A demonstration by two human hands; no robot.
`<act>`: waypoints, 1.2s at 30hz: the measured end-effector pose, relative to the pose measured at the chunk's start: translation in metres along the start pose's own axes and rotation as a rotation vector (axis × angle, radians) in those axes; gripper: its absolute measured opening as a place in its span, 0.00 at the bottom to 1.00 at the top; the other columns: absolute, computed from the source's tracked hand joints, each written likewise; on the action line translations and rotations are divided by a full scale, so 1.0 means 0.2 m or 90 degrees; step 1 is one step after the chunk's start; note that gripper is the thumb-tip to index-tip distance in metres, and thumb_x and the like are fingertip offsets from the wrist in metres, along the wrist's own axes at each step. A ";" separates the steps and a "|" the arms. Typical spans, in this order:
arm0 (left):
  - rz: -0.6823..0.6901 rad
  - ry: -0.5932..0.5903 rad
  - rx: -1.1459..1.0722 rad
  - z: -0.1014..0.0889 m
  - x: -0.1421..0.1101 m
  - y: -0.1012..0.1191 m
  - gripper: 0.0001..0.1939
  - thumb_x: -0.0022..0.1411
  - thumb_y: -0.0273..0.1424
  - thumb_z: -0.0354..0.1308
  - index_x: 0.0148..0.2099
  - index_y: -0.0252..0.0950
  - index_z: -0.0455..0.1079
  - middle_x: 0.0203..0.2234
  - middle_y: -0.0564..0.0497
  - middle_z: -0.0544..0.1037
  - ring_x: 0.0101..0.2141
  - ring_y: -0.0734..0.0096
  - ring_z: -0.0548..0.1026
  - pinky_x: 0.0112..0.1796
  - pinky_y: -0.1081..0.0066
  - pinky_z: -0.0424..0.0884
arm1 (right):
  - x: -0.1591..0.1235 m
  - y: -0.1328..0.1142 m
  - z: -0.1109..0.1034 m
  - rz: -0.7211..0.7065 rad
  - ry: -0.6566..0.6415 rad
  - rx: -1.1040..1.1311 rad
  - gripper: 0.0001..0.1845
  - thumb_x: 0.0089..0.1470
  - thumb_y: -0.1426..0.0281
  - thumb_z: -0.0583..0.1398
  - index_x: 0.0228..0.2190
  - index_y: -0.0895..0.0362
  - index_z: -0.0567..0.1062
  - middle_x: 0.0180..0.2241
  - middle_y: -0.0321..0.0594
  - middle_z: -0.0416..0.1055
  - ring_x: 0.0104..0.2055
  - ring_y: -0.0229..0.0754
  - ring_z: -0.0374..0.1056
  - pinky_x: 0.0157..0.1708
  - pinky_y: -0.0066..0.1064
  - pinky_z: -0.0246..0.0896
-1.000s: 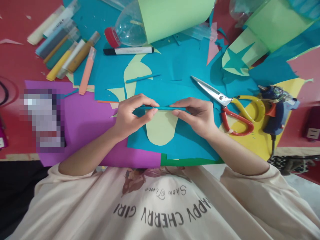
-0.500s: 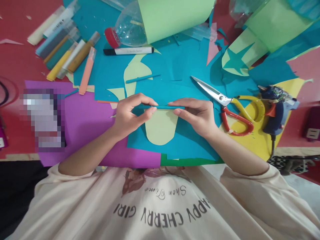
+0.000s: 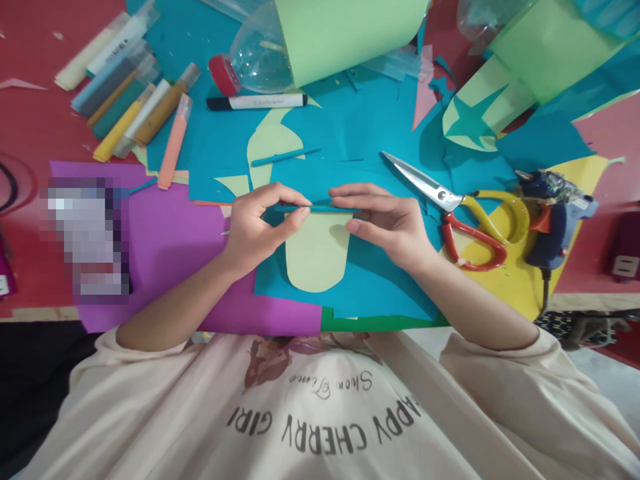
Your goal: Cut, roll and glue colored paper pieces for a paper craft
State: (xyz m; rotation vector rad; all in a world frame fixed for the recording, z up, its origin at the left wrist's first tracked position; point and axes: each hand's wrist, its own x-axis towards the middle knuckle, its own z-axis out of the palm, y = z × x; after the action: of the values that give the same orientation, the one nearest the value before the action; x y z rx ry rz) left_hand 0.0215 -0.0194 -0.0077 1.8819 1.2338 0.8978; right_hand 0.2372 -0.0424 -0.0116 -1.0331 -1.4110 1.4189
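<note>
A thin blue paper strip (image 3: 325, 209) lies along the straight top edge of a pale green paper cut-out (image 3: 317, 253) with a rounded bottom. My left hand (image 3: 265, 223) pinches the strip near its left part, thumb below and forefinger above. My right hand (image 3: 387, 223) is around the strip's right part, thumb and fingers apart; whether a hidden finger touches it I cannot tell. Beneath is a blue paper sheet (image 3: 400, 287). Another thin blue strip (image 3: 285, 157) rests on a pale green scrap (image 3: 263, 143) beyond my hands.
Scissors (image 3: 443, 197) with yellow and red handles lie right, beside a blue glue gun (image 3: 555, 233). Several markers (image 3: 135, 100) lie upper left. A black-and-white marker (image 3: 257, 101) sits before a bottle (image 3: 260, 53) wrapped in green paper. Left are purple paper (image 3: 170, 247) and a blurred object (image 3: 90, 240).
The strip and cut-out have shifted slightly left. My right thumb and fingers have spread apart from their pinch on the strip; my left hand keeps its pinch.
</note>
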 end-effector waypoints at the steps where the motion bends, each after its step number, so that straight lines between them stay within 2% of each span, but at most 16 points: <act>1: -0.003 0.006 0.003 0.00 0.00 0.00 0.06 0.60 0.32 0.57 0.33 0.39 0.75 0.29 0.53 0.80 0.30 0.72 0.77 0.33 0.72 0.73 | 0.00 0.00 0.00 0.022 -0.012 0.023 0.12 0.53 0.64 0.66 0.42 0.45 0.82 0.50 0.36 0.77 0.55 0.47 0.70 0.45 0.39 0.74; 6: -0.018 0.004 0.016 0.00 0.00 0.00 0.06 0.60 0.32 0.58 0.33 0.39 0.75 0.29 0.53 0.81 0.30 0.72 0.76 0.32 0.72 0.73 | 0.03 -0.01 -0.02 0.132 -0.032 0.147 0.12 0.53 0.60 0.64 0.37 0.48 0.83 0.52 0.37 0.75 0.61 0.51 0.65 0.55 0.44 0.67; 9: -0.021 0.008 0.023 -0.01 0.00 0.00 0.06 0.60 0.32 0.58 0.33 0.39 0.75 0.29 0.53 0.81 0.30 0.72 0.76 0.32 0.72 0.73 | 0.04 -0.02 -0.03 0.193 -0.047 0.225 0.14 0.53 0.58 0.61 0.36 0.49 0.83 0.54 0.37 0.74 0.63 0.53 0.62 0.58 0.45 0.64; 13: -0.021 0.001 0.034 -0.01 0.00 0.00 0.05 0.60 0.31 0.58 0.33 0.39 0.74 0.29 0.53 0.81 0.30 0.71 0.77 0.32 0.71 0.73 | 0.04 -0.03 -0.03 0.202 -0.058 0.257 0.15 0.52 0.55 0.62 0.36 0.49 0.83 0.55 0.35 0.73 0.64 0.52 0.61 0.58 0.43 0.64; 16: -0.029 -0.008 0.020 0.00 0.00 0.01 0.05 0.60 0.32 0.58 0.33 0.39 0.74 0.29 0.53 0.81 0.30 0.71 0.77 0.32 0.71 0.73 | 0.04 -0.02 -0.03 0.163 0.024 0.217 0.11 0.49 0.57 0.66 0.34 0.48 0.82 0.52 0.33 0.75 0.59 0.47 0.67 0.54 0.38 0.67; 18: -0.022 -0.016 0.001 0.00 0.00 0.01 0.05 0.60 0.32 0.58 0.33 0.39 0.74 0.30 0.53 0.81 0.30 0.71 0.77 0.32 0.71 0.73 | 0.04 0.00 -0.04 0.125 0.110 0.182 0.09 0.49 0.58 0.67 0.30 0.48 0.81 0.45 0.33 0.78 0.50 0.42 0.73 0.48 0.34 0.71; 21: 0.014 -0.029 -0.027 0.00 -0.01 0.01 0.06 0.59 0.32 0.57 0.32 0.40 0.74 0.29 0.52 0.81 0.30 0.71 0.77 0.32 0.70 0.74 | 0.05 0.02 -0.05 0.094 0.169 0.114 0.19 0.55 0.52 0.62 0.22 0.52 0.76 0.35 0.36 0.78 0.35 0.38 0.75 0.36 0.32 0.73; 24: 0.031 -0.044 -0.025 0.01 -0.01 0.00 0.07 0.60 0.35 0.57 0.33 0.40 0.74 0.29 0.51 0.81 0.29 0.70 0.77 0.32 0.69 0.73 | 0.05 0.01 -0.05 0.081 0.150 0.038 0.27 0.59 0.46 0.54 0.24 0.54 0.75 0.33 0.41 0.78 0.32 0.39 0.75 0.31 0.33 0.73; 27: 0.026 -0.065 0.004 0.01 -0.02 -0.01 0.09 0.61 0.38 0.57 0.34 0.41 0.75 0.30 0.50 0.81 0.31 0.68 0.77 0.32 0.68 0.73 | 0.03 0.00 -0.02 0.052 0.086 -0.024 0.24 0.53 0.45 0.60 0.34 0.54 0.77 0.33 0.39 0.78 0.33 0.40 0.75 0.31 0.32 0.72; 29: 0.023 -0.075 0.012 0.01 -0.02 0.00 0.09 0.61 0.38 0.56 0.35 0.41 0.75 0.30 0.50 0.81 0.31 0.68 0.77 0.32 0.68 0.73 | 0.02 0.00 0.00 0.034 0.048 -0.074 0.22 0.48 0.48 0.65 0.32 0.55 0.77 0.31 0.38 0.77 0.33 0.38 0.74 0.31 0.30 0.70; 31: 0.018 -0.074 0.006 0.00 -0.02 0.00 0.10 0.62 0.38 0.55 0.35 0.41 0.75 0.31 0.50 0.81 0.31 0.69 0.77 0.33 0.68 0.74 | 0.02 0.00 0.01 0.026 0.041 -0.121 0.20 0.49 0.50 0.65 0.29 0.56 0.77 0.29 0.38 0.77 0.31 0.37 0.73 0.29 0.29 0.68; 36: -0.014 0.013 -0.009 0.00 0.00 -0.02 0.14 0.65 0.43 0.52 0.35 0.41 0.73 0.30 0.51 0.79 0.31 0.71 0.77 0.31 0.69 0.73 | 0.02 0.02 -0.01 -0.003 0.063 -0.181 0.16 0.54 0.55 0.64 0.28 0.56 0.78 0.29 0.38 0.77 0.31 0.38 0.71 0.29 0.30 0.67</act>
State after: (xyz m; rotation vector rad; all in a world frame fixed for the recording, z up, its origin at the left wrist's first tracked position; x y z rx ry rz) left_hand 0.0186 -0.0184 -0.0116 1.8486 1.2549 0.9143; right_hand 0.2381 -0.0371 -0.0154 -1.2592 -1.5693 1.1677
